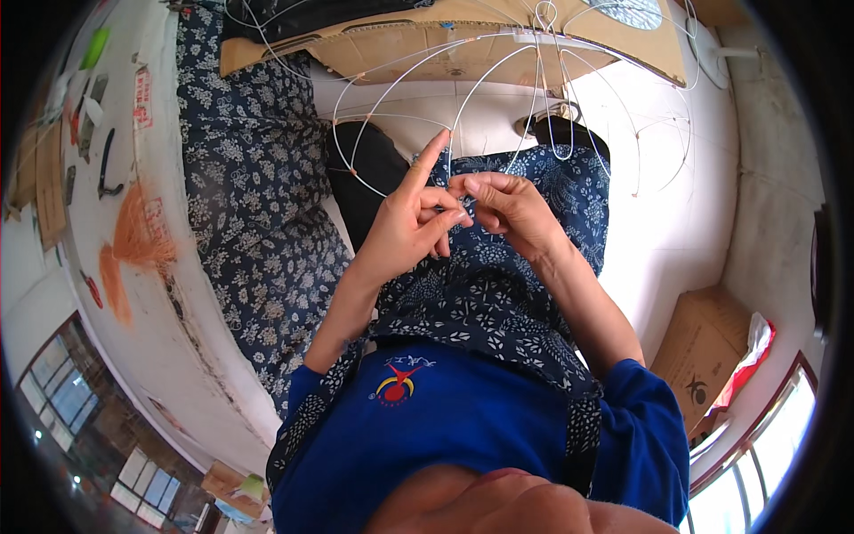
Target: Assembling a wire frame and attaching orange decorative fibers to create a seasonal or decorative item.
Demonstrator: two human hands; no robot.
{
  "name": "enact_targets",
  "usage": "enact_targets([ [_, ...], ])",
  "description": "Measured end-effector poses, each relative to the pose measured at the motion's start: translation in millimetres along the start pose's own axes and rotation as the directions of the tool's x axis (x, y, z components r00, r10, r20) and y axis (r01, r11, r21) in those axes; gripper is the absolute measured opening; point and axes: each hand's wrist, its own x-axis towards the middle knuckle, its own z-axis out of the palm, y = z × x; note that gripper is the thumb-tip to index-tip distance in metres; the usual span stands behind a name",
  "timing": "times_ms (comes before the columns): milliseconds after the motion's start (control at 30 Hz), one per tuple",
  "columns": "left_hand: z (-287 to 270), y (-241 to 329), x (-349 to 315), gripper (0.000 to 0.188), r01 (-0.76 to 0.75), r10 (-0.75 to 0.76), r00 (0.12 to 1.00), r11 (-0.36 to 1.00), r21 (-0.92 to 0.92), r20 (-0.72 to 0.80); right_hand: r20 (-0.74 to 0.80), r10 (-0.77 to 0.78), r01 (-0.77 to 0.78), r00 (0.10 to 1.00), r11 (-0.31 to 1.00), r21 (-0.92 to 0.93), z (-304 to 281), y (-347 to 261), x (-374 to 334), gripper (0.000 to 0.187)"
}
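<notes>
A frame of thin, pale curved wires [353, 171], bound with orange thread at its joints, arches above my lap. My right hand [525, 214] is closed, with thumb and forefinger pinched at the lower end of one wire. My left hand [414, 222] is right beside it. Its forefinger points up along that same wire, while the thumb and other fingers curl together. Anything thin between those curled fingers is too small to make out. A dark blue apron [471, 303] with white pattern covers my lap beneath both hands.
On the left, a pale table holds a bundle of orange thread [142, 236] and dark-handled pliers [108, 165]. Patterned blue cloth [240, 169] hangs along its edge. Cardboard [391, 55] stands beyond the frame; a cardboard box [698, 347] sits at the right.
</notes>
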Motion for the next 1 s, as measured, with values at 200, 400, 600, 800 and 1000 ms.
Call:
enact_targets([
  [200, -2.8, -4.1, -5.9, 0.081, 0.026, -0.037, 0.994, 0.994, 0.108, 0.106, 0.015, 0.060, -0.062, 0.998, 0.963, 0.262, -5.2, 2.7, 3.2, 0.028],
  [400, -1.5, -11.7, -10.1, 0.082, 0.073, -0.082, 0.992, 0.993, 0.097, 0.091, 0.002, -0.001, 0.001, 1.000, 0.951, 0.311, -6.3, 2.4, 3.2, 0.029],
  [600, -1.7, -14.3, -15.9, 0.082, 0.140, -0.154, 0.979, 0.984, 0.111, 0.130, -0.077, -0.060, 0.079, 0.995, 0.961, 0.266, -2.8, -6.1, -0.2, 0.030],
  [800, -0.2, -14.8, -19.7, 0.082, 0.170, -0.191, 0.971, 0.975, 0.143, 0.144, -0.107, -0.140, 0.162, 0.984, 0.956, 0.246, -6.3, -14.2, 0.0, 0.032],
  [1000, 0.1, -17.5, -20.0, 0.081, 0.157, -0.180, 0.971, 0.977, 0.145, 0.156, -0.135, -0.148, 0.175, 0.980, 0.960, 0.217, -7.1, -16.2, 0.0, 0.033],
])
